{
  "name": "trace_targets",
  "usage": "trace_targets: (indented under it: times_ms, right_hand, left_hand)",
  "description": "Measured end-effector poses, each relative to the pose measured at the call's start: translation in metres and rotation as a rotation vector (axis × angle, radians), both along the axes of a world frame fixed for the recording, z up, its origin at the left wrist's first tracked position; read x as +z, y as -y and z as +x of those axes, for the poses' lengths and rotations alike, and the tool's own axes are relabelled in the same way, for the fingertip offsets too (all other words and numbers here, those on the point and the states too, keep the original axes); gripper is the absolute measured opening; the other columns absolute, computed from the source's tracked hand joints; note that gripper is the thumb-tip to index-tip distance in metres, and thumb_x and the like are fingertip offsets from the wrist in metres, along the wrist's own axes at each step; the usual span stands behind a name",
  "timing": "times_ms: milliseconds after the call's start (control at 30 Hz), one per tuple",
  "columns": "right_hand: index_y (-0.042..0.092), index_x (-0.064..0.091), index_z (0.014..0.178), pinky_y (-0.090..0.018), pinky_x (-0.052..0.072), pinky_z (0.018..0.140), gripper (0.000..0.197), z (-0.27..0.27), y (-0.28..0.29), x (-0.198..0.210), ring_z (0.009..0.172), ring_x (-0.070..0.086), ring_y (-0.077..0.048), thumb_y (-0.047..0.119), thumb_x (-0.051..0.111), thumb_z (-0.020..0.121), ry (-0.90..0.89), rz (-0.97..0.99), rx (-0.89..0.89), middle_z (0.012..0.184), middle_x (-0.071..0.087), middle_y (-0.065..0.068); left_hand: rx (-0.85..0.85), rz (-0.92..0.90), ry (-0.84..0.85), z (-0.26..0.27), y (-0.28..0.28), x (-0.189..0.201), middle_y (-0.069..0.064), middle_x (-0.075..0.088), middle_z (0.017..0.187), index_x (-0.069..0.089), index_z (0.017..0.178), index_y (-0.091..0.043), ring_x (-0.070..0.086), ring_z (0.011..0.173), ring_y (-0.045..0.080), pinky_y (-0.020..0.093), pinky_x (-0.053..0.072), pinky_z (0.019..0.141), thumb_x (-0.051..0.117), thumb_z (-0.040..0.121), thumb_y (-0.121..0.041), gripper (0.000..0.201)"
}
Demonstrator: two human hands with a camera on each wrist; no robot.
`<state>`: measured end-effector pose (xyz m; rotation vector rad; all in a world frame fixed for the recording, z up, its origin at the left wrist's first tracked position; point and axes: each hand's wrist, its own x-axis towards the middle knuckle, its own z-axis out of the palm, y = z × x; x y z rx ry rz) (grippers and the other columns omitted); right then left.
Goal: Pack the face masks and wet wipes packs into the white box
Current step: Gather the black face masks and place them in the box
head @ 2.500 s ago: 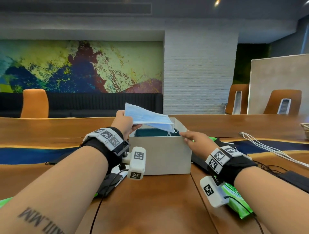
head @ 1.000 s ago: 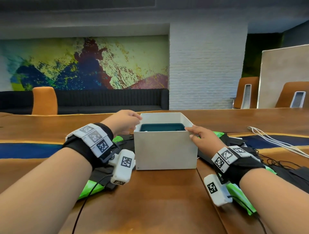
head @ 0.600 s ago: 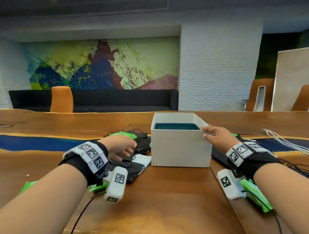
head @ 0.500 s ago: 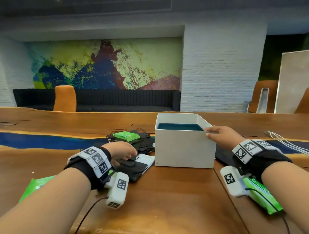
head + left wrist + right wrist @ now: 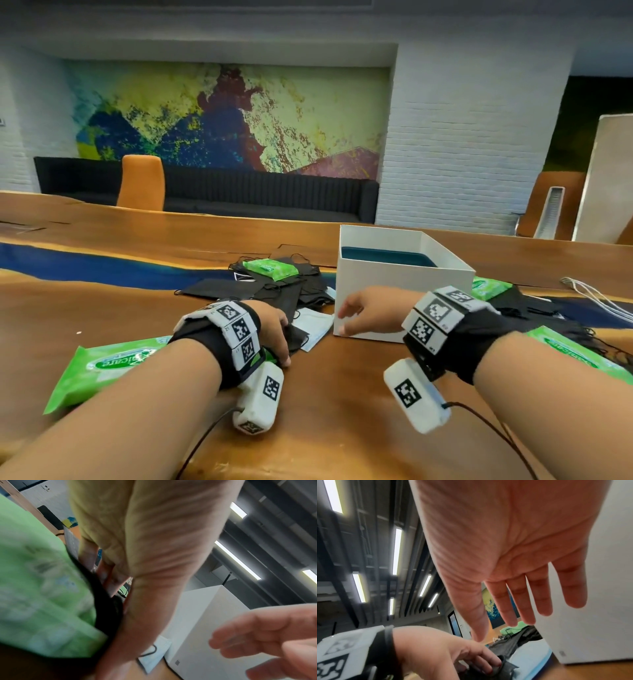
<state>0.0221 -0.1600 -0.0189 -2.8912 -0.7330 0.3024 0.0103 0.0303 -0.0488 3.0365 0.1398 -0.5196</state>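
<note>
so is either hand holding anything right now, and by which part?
Left hand grips a black fabric face mask at its near edge, fingers curled over it. Right hand is open, fingers straight, holding nothing, in front of the white cardboard box.

I am reading only one word here: the large green wipes pack [image 5: 102, 368] lying under my left forearm is showing a white oval label whose lettering ends in "care", seen upside down. A second green wipes pack [image 5: 579, 353] by my right arm is carrying the same kind of oval label, but I am making out only a few letters there. The square coded markers on the wristbands [image 5: 238, 330] are showing black-and-white patterns, no readable characters.
</note>
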Motion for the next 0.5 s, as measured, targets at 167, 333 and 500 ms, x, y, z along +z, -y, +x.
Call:
trace_targets:
  times_ms: [167, 333, 500]
  right_hand:
    - [0.027, 0.047, 0.134, -0.032, 0.035, 0.107, 0.055, 0.020, -0.037, -0.019, 0.124, 0.048, -0.016, 0.049, 0.060, 0.086, -0.060, -0.105, 0.008, 0.135, 0.053, 0.005]
    - [0.023, 0.035, 0.143, -0.035, 0.036, 0.108, 0.069, 0.034, -0.061, -0.039, 0.128, 0.046, -0.021, 0.045, 0.064, 0.084, -0.042, -0.178, -0.002, 0.141, 0.048, 0.002]
    - [0.014, 0.033, 0.144, -0.029, 0.047, 0.084, 0.061, 0.042, -0.073, -0.037, 0.109, 0.057, -0.023, 0.030, 0.059, 0.091, -0.041, -0.128, -0.038, 0.131, 0.055, -0.008]
  left_hand:
    - [-0.046, 0.069, 0.019, 0.000, -0.003, 0.001, -0.001, 0.051, 0.138, 0.045, 0.139, -0.023, 0.051, 0.122, 0.019, 0.025, 0.042, 0.089, 0.069, 0.083, -0.031, 0.062]
    - [-0.072, 0.019, 0.076, 0.003, -0.010, -0.003, -0.001, 0.055, 0.131, 0.055, 0.129, -0.024, 0.056, 0.116, 0.018, 0.022, 0.042, 0.078, 0.063, 0.086, -0.016, 0.043]
    - [-0.036, -0.189, 0.135, 0.002, -0.024, -0.005, 0.000, 0.066, 0.109, 0.068, 0.112, -0.022, 0.056, 0.088, 0.012, 0.020, 0.045, 0.070, 0.054, 0.087, -0.006, 0.033]
